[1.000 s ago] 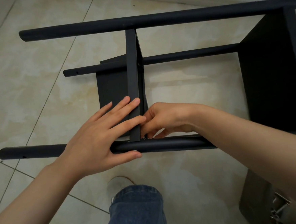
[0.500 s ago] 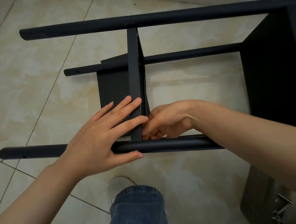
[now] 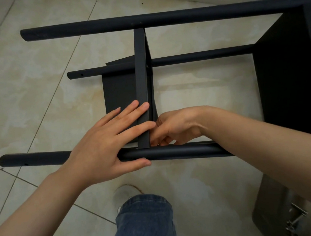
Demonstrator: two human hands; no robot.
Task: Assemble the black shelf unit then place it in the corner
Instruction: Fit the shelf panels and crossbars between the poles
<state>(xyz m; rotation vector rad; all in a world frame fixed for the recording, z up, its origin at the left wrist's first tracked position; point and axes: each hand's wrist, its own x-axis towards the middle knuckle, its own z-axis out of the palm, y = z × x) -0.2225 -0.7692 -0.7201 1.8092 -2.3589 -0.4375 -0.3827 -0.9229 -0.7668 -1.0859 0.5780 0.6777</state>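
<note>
Black shelf unit (image 3: 286, 81) lies on its side on the tile floor (image 3: 29, 93), its far pole (image 3: 162, 18) near the wall base and its right end cut by the frame edge. We have open tile to the left. On the near side are our jeans leg (image 3: 143, 222), a shoe (image 3: 126, 192) and a dark grey item with metal hardware (image 3: 279, 214) near right. Left hand (image 3: 105, 147) is flat, fingers straight across the edge-on shelf panel (image 3: 140, 72), thumb along the near pole (image 3: 181, 151). Right hand (image 3: 175, 127) is curled at the panel-pole joint; we can't tell what it pinches, if anything. Versus half a second ago, the right hand has rolled slightly; the left hand and unit are unchanged.
</note>
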